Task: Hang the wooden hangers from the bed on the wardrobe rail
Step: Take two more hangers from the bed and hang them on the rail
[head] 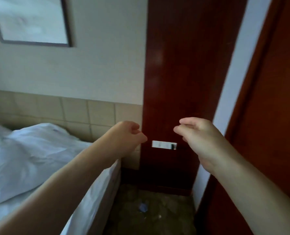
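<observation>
Both my arms reach forward at chest height. My left hand [127, 134] hangs over the bed's corner with its fingers curled in and nothing in it. My right hand [196, 131] is in front of a dark red wooden panel [183, 73], fingers loosely bent and slightly apart, also holding nothing. The bed [105, 189] with white sheets lies at the lower left. No wooden hanger and no wardrobe rail show in the head view.
A white pillow [27, 155] lies on the bed. A small white plate [163, 144] is fixed on the panel between my hands. A reddish wooden door [273, 99] stands at the right. Patterned carpet [154, 211] fills the narrow gap beside the bed. A framed picture [32, 19] hangs upper left.
</observation>
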